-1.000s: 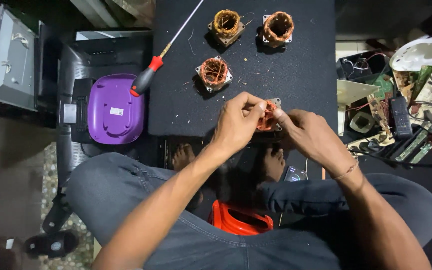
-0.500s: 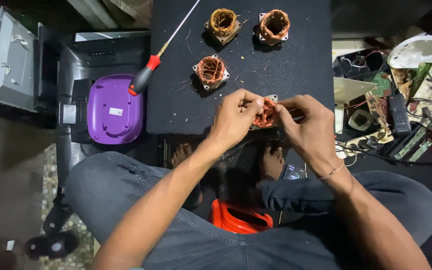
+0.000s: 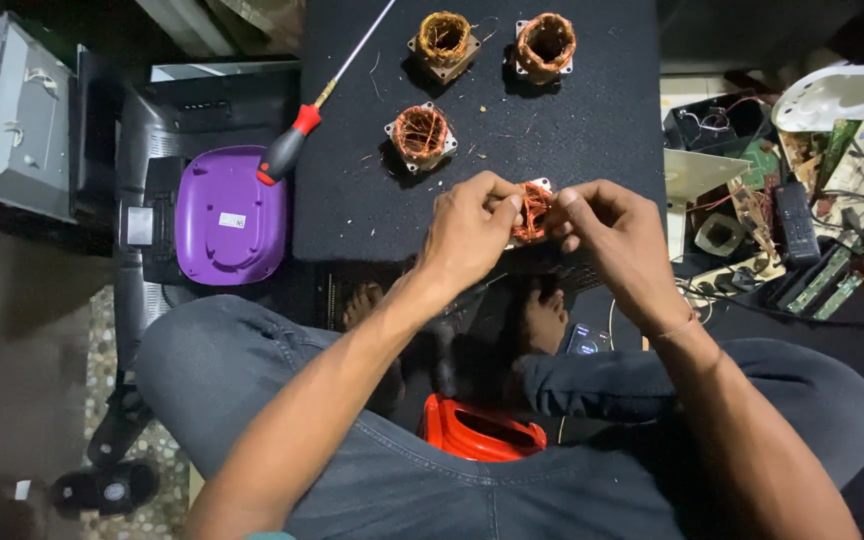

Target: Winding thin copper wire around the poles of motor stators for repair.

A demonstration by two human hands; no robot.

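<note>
1. Far at nine o'clock a grey metal box [image 3: 20, 125] lies on the floor.
2. Next comes a purple lid [image 3: 229, 215], sitting on a black plastic case [image 3: 152, 130].
3. A screwdriver [image 3: 297, 140] with a red and black handle lies tilted at about ten o'clock, its handle just above the purple lid and its long shaft reaching onto the black bench [image 3: 472, 150].
4. Three copper wire coils rest on the bench: one coil [image 3: 419, 133] in the middle, a yellowish coil [image 3: 443, 40] at twelve o'clock, and an orange coil [image 3: 546, 45] just beside it.
5. The left hand [image 3: 472, 235] is closed, pinching a fourth small copper coil [image 3: 532, 210] with its fingertips.
6. The right hand [image 3: 617, 230] is closed too, gripping the same coil from the other side. The coil sits between both hands, over the near edge of the bench.
7. Down at six o'clock a red thing [image 3: 482, 430] shows between the person's legs.
8. At three o'clock lies a pile of circuit boards and wires [image 3: 812, 190], with a white dish [image 3: 832, 95] on top.
</note>
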